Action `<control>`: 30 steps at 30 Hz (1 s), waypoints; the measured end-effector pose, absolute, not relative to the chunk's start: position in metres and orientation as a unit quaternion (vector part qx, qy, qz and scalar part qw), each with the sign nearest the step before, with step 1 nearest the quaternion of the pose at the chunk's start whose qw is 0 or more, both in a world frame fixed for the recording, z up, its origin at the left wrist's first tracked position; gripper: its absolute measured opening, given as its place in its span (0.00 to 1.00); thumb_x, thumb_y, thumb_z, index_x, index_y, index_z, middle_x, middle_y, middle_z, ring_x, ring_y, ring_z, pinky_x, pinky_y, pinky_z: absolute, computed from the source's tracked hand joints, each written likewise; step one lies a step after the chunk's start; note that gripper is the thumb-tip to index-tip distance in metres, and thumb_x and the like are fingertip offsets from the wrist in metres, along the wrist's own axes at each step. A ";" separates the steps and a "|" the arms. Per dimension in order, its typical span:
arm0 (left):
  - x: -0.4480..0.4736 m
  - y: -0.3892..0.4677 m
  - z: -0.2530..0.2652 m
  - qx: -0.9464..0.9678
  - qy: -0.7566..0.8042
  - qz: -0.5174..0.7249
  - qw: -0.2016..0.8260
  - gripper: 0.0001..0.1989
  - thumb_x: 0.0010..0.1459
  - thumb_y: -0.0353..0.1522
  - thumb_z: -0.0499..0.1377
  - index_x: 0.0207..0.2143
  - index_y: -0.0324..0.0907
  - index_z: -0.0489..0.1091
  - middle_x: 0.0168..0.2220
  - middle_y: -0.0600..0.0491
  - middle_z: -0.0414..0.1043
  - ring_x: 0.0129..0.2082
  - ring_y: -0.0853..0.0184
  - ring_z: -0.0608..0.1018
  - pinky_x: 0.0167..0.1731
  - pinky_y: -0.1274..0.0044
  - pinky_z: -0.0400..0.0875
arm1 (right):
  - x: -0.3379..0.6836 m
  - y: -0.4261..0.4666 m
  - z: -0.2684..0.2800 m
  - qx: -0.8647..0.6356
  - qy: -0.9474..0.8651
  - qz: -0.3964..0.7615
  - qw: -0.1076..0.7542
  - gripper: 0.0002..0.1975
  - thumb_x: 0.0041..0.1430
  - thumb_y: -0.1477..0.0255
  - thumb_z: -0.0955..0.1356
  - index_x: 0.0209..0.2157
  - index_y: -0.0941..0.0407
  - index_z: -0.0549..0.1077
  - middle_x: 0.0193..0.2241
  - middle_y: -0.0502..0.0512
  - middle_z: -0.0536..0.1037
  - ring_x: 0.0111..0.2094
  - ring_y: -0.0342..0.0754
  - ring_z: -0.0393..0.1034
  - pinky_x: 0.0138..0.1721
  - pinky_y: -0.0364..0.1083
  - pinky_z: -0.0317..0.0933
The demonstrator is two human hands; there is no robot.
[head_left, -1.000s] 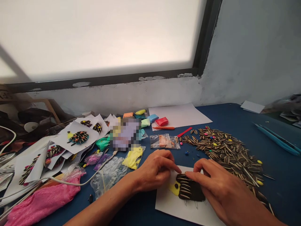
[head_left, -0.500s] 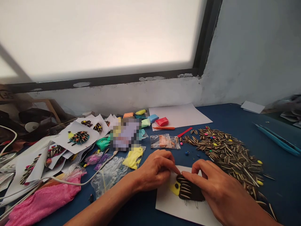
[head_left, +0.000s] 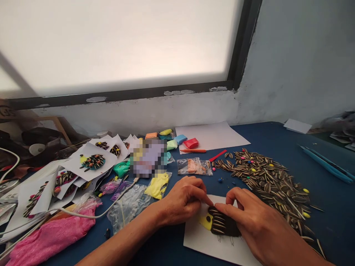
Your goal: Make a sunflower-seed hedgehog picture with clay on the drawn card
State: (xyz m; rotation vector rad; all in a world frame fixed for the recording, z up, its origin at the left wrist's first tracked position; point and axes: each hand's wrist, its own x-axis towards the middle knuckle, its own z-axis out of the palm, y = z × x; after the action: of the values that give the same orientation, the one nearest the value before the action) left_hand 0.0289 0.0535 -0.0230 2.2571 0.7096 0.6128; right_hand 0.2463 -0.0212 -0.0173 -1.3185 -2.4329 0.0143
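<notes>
A hedgehog-like picture lies on white paper [head_left: 194, 240]. It has a dark clay body [head_left: 230, 226], a yellow clay head [head_left: 205, 221] with a dark round eye, and pencilled legs below. Rows of striped sunflower seeds [head_left: 219, 223] stick into the body near the head. My left hand [head_left: 185, 201] is closed, its index fingertip touching the body's upper edge. From the other side my right hand [head_left: 251, 218] lies over the body, index fingertip almost meeting the left one, fingers bent. Whatever sits between the fingertips is too small to make out; my right thumb is hidden.
A heap of sunflower seeds [head_left: 277, 184] spreads to the right, with blue tweezers [head_left: 328, 164] beyond. Clay packets, including a red one [head_left: 191, 143], stand at the back. Finished seed pictures [head_left: 93, 162], pink clay [head_left: 52, 232] and a white cable [head_left: 91, 217] crowd the left.
</notes>
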 end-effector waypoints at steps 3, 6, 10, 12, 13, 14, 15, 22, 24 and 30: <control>0.029 0.053 -0.022 0.867 0.267 0.242 0.343 0.23 0.44 0.17 0.51 0.35 0.43 0.80 0.34 0.53 0.71 0.36 0.68 0.72 0.42 0.74 0.64 | 0.255 -0.017 -0.011 -0.473 -0.861 -0.013 0.187 0.19 0.58 0.82 0.59 0.43 0.51 0.75 0.33 0.55 0.71 0.32 0.47 0.70 0.27 0.43 0.64; 0.029 0.053 -0.020 0.869 0.276 0.233 0.339 0.22 0.45 0.18 0.51 0.36 0.42 0.80 0.34 0.52 0.71 0.36 0.67 0.72 0.41 0.74 0.65 | 0.262 -0.014 -0.003 -0.484 -0.851 -0.031 0.202 0.14 0.62 0.78 0.59 0.35 0.52 0.75 0.31 0.55 0.73 0.30 0.47 0.72 0.26 0.43 0.64; 0.031 0.052 -0.018 0.873 0.289 0.214 0.329 0.23 0.47 0.18 0.51 0.41 0.41 0.78 0.35 0.51 0.71 0.36 0.66 0.72 0.41 0.73 0.66 | 0.270 -0.012 -0.002 -0.506 -0.835 -0.030 0.214 0.14 0.64 0.75 0.59 0.33 0.51 0.75 0.30 0.53 0.74 0.28 0.46 0.72 0.26 0.44 0.65; 0.031 0.052 -0.018 0.877 0.286 0.205 0.326 0.26 0.47 0.18 0.51 0.44 0.41 0.78 0.35 0.51 0.71 0.36 0.66 0.72 0.42 0.72 0.66 | 0.275 -0.010 -0.005 -0.516 -0.831 -0.025 0.205 0.13 0.64 0.73 0.60 0.34 0.51 0.76 0.30 0.53 0.74 0.28 0.46 0.73 0.27 0.44 0.65; 0.031 0.052 -0.018 0.879 0.283 0.201 0.326 0.27 0.46 0.18 0.51 0.45 0.42 0.77 0.36 0.51 0.71 0.37 0.66 0.72 0.43 0.72 0.66 | 0.278 -0.009 -0.007 -0.524 -0.827 -0.028 0.203 0.13 0.64 0.72 0.60 0.34 0.51 0.76 0.30 0.53 0.74 0.28 0.47 0.73 0.27 0.45 0.66; 0.031 0.052 -0.018 0.881 0.282 0.196 0.326 0.28 0.46 0.17 0.50 0.46 0.43 0.77 0.36 0.52 0.71 0.38 0.65 0.71 0.43 0.71 0.65 | 0.282 -0.007 -0.008 -0.533 -0.821 -0.036 0.202 0.14 0.64 0.72 0.60 0.33 0.51 0.76 0.30 0.53 0.75 0.29 0.47 0.73 0.27 0.46 0.66; 0.031 0.053 -0.018 0.883 0.281 0.190 0.326 0.29 0.46 0.17 0.50 0.47 0.44 0.77 0.37 0.52 0.70 0.38 0.65 0.71 0.44 0.71 0.65 | 0.285 -0.005 -0.010 -0.542 -0.814 -0.048 0.203 0.14 0.65 0.71 0.60 0.33 0.52 0.76 0.30 0.54 0.75 0.29 0.48 0.73 0.28 0.47 0.66; 0.029 0.051 -0.016 0.898 0.268 0.148 0.317 0.34 0.47 0.15 0.48 0.51 0.48 0.75 0.40 0.51 0.67 0.42 0.65 0.69 0.47 0.69 0.62 | 0.302 0.012 -0.016 -0.557 -0.796 -0.117 0.204 0.18 0.67 0.70 0.58 0.36 0.54 0.79 0.31 0.57 0.73 0.31 0.50 0.71 0.30 0.49 0.65; 0.029 0.051 -0.016 0.899 0.268 0.147 0.315 0.34 0.48 0.15 0.48 0.51 0.48 0.75 0.40 0.51 0.67 0.43 0.65 0.69 0.47 0.69 0.61 | 0.302 0.016 -0.017 -0.551 -0.800 -0.130 0.201 0.18 0.67 0.71 0.59 0.39 0.55 0.80 0.34 0.58 0.73 0.33 0.51 0.70 0.33 0.50 0.66; 0.029 0.052 -0.017 0.900 0.258 0.157 0.315 0.33 0.49 0.15 0.49 0.50 0.50 0.75 0.38 0.52 0.67 0.41 0.65 0.69 0.47 0.70 0.61 | 0.295 0.030 -0.018 -0.542 -0.808 -0.168 0.158 0.15 0.65 0.74 0.61 0.40 0.56 0.80 0.38 0.61 0.73 0.39 0.53 0.69 0.40 0.53 0.66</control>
State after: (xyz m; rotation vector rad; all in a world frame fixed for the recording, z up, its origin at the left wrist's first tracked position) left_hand 0.0295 0.0521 -0.0166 2.3715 0.6800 0.4143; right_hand 0.2949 0.0298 -0.0182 -1.5511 -2.3098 -0.4797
